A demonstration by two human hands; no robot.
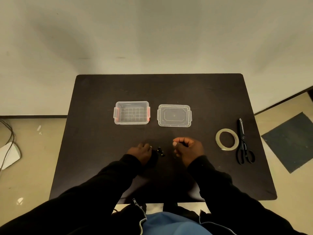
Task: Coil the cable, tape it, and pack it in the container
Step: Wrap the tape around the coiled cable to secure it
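Observation:
A black cable (pixel 160 151) with small plugs lies on the dark table (pixel 211 180) between my hands, hard to make out against the dark top. My left hand (pixel 142 152) holds the cable's bundled part at its left end. My right hand (pixel 188 149) is curled with thumb against fingers, seemingly pinching a thin stretch of cable. The clear container (pixel 131 113) with red latches stands open and empty behind my hands. Its clear lid (pixel 174 115) lies beside it on the right. A roll of clear tape (pixel 227 139) lies at the right.
Black scissors (pixel 243 145) lie just right of the tape, near the table's right edge. Off the table on the floor are a white object with cords (pixel 9 155) at the left and a dark mat (pixel 291 141) at the right.

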